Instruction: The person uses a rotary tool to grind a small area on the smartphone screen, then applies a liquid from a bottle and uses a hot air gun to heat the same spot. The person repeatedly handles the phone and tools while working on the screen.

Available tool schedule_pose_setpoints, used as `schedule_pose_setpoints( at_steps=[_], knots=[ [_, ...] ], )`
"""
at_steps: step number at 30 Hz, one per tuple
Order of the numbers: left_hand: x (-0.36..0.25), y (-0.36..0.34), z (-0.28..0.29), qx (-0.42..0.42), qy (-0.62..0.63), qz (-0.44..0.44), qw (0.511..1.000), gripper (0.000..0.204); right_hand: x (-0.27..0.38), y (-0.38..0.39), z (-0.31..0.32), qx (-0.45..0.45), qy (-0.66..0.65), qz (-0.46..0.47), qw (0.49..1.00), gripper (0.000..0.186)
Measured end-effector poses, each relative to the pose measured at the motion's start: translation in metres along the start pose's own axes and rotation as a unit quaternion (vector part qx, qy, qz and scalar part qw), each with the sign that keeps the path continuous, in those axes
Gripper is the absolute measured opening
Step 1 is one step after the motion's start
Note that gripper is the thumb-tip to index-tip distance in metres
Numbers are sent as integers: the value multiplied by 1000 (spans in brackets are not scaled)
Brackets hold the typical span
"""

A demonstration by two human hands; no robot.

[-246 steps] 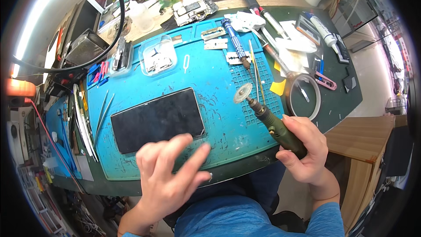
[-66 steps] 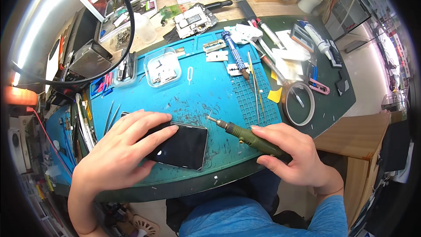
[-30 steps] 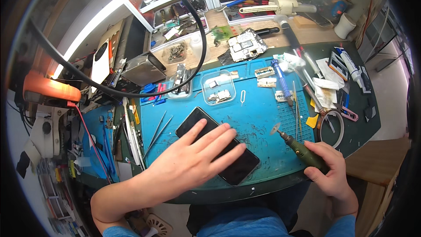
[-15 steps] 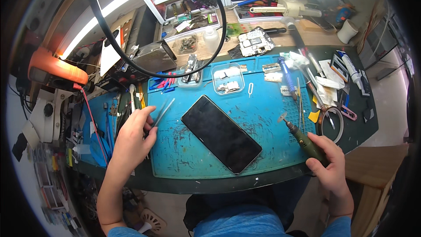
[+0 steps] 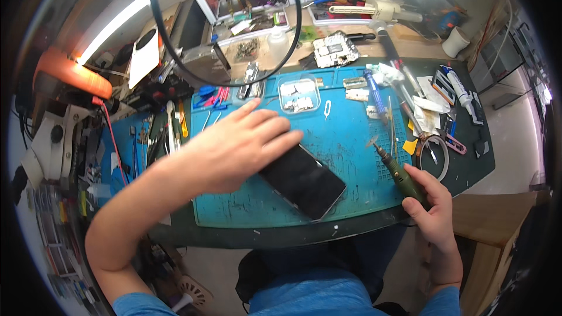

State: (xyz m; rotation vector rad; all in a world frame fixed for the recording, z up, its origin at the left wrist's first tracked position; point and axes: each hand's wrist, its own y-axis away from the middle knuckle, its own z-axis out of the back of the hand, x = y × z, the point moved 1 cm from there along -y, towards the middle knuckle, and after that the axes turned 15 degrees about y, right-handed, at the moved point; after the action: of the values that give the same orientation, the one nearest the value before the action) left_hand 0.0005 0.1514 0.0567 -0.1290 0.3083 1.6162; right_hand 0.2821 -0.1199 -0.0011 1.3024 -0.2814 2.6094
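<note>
A black smartphone (image 5: 310, 187) lies slantwise on the blue work mat (image 5: 234, 210), dark glass face up. My left hand (image 5: 246, 143) reaches over its upper left end with fingers stretched out, covering that corner. Nothing shows in those fingers. The tips of metal tweezers (image 5: 206, 120) stick out beyond my left forearm; the rest is hidden. In my right hand (image 5: 432, 205) is a green rotary tool (image 5: 403, 182), gripped round its body near the mat's right edge. A small disc (image 5: 372, 141) sits on its tip, pointing away from me.
Behind the phone are a clear plastic box (image 5: 300, 95) of small parts and a SIM eject pin (image 5: 327, 109). A tape roll (image 5: 433, 158) and pens crowd the right. A black hoop (image 5: 157, 17) crosses the upper view; an orange device (image 5: 73, 76) stands left.
My left hand has let go of the tweezers and moved right, over the phone's upper end. My right hand still holds the rotary tool. The whole view has shifted slightly.
</note>
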Motion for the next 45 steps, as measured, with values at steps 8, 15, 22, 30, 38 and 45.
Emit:
schedule_pose_setpoints(
  at_steps=[8,15,22,30,38,45],
  knots=[
    [33,24,22,-36,356,68,931,30,1,8,0,20,-69,-85,994,59],
    [19,32,7,-101,403,135,900,49,0,7,0,25,-75,-90,993,59],
    [20,32,-23,-190,357,143,903,50,-1,8,-2,17,-81,-74,994,59],
    [19,34,-19,-185,292,79,935,66,-1,8,-2,14,-75,-70,995,59],
    [19,37,-13,-146,344,102,922,72,-1,8,-3,10,-74,-67,995,58],
    [25,38,-10,-128,382,109,909,60,-2,8,-2,11,-69,-63,996,58]
  ],
)
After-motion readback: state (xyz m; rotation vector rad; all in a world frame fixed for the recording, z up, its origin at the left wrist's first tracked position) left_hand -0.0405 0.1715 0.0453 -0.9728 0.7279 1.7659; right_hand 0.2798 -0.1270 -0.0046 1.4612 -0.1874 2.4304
